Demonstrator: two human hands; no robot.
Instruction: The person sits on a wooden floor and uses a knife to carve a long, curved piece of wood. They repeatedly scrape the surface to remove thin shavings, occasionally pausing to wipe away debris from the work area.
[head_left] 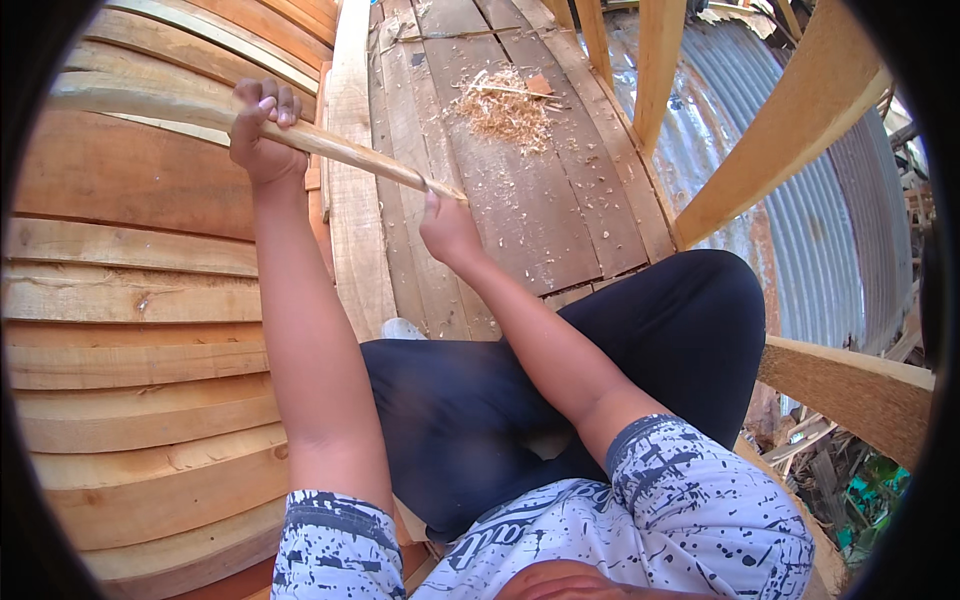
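A long, pale wooden pole (350,152) slants across in front of me, from the upper left down to the middle. It is thicker at its left part and tapers toward its right end. My left hand (265,130) is wrapped round it partway along, fingers curled over the top. Close to the thin end, my right hand (450,230) grips it with the thumb lying along the wood. The pole is held above the plank floor (530,215).
Boards (130,300) are stacked along my left. A heap of wood shavings (508,112) with a small reddish block (539,85) lies on the floor ahead. Wooden posts (660,70) and a rail (850,395) edge the right side, with corrugated metal sheets (790,230) beyond.
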